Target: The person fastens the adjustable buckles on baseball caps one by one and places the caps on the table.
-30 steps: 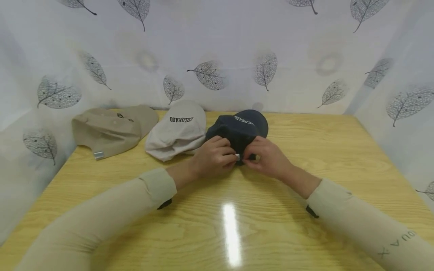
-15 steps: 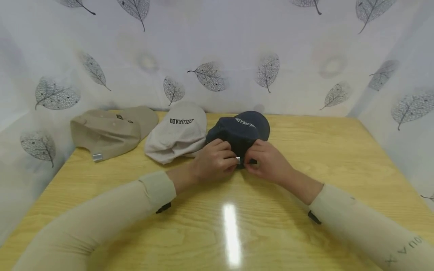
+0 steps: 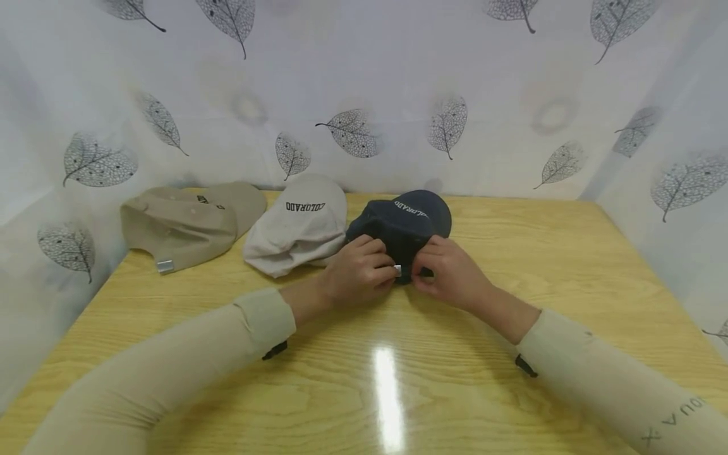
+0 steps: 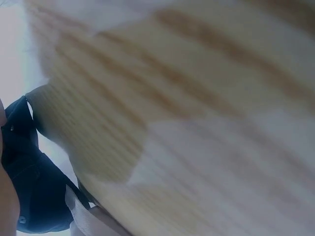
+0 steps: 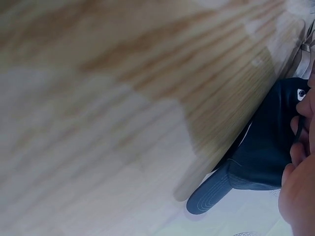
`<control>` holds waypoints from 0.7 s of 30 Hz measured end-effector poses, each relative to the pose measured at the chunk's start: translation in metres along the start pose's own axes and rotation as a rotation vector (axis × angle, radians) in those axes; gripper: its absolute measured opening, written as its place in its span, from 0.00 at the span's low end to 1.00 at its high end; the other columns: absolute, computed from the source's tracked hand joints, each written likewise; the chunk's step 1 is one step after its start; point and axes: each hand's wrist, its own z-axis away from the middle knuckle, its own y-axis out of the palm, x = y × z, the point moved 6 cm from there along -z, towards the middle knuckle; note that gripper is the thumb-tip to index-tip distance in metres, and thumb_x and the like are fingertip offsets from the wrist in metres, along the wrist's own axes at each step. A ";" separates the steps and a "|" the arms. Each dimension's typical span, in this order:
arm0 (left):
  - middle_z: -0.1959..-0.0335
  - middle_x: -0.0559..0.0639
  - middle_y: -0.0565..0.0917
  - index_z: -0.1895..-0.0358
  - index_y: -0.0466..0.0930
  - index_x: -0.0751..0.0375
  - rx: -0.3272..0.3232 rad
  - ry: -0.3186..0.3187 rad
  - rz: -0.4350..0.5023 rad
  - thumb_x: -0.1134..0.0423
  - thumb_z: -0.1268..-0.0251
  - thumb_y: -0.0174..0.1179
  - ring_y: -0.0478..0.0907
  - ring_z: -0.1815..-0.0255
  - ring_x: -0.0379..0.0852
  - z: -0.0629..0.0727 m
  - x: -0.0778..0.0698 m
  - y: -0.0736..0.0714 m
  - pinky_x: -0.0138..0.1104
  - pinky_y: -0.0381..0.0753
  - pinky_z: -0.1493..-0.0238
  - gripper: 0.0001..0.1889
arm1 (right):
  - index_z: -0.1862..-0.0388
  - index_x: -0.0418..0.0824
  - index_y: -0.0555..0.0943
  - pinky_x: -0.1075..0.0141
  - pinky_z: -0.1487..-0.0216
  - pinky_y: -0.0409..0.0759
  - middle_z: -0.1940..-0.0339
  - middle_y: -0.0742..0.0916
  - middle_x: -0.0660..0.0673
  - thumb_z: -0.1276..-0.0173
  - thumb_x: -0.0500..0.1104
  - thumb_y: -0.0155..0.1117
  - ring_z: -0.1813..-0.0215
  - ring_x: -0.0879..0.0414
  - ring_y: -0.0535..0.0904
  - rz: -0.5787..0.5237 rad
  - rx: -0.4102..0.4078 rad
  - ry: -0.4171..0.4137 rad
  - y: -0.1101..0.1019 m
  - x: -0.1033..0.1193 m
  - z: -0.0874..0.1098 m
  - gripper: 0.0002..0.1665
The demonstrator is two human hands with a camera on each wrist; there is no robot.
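Observation:
A navy baseball cap with white COLORADO lettering sits on the table, its brim pointing to the back right. Both hands work at its rear strap, where a small silver buckle shows between them. My left hand pinches the strap by the buckle, fingers curled. From the other side, my right hand pinches the strap between thumb and forefinger. In the right wrist view, the fingers curl at the dark strap beside the cap. The left wrist view catches the navy cap at its left edge.
Left of the navy cap lies a light grey cap, also lettered COLORADO. A khaki cap with a silver buckle lies farther left. A leaf-print curtain hangs behind the wooden table.
Both hands stay at the navy cap's strap with only slight finger shifts. The head view tilts a little; the caps keep their places.

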 end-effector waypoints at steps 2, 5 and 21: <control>0.72 0.42 0.87 0.71 0.88 0.52 0.005 0.002 -0.004 0.66 0.47 0.67 0.78 0.68 0.44 0.000 0.000 0.000 0.37 0.76 0.61 0.03 | 0.79 0.43 0.79 0.61 0.62 0.73 0.77 0.84 0.51 0.53 0.33 0.74 0.67 0.54 0.73 0.007 -0.006 -0.002 0.000 0.000 0.001 0.10; 0.73 0.42 0.87 0.71 0.88 0.52 0.012 -0.001 -0.008 0.65 0.47 0.67 0.78 0.68 0.44 0.000 0.000 0.001 0.37 0.76 0.62 0.03 | 0.79 0.43 0.78 0.61 0.63 0.73 0.78 0.83 0.51 0.54 0.33 0.72 0.68 0.54 0.72 0.021 -0.014 0.000 0.000 0.000 0.001 0.10; 0.73 0.42 0.87 0.72 0.88 0.52 0.029 -0.020 -0.026 0.64 0.46 0.67 0.78 0.69 0.45 0.000 -0.002 0.001 0.38 0.75 0.61 0.02 | 0.82 0.44 0.73 0.62 0.68 0.67 0.81 0.77 0.51 0.59 0.35 0.68 0.72 0.54 0.67 0.104 -0.001 0.068 -0.001 -0.002 0.003 0.11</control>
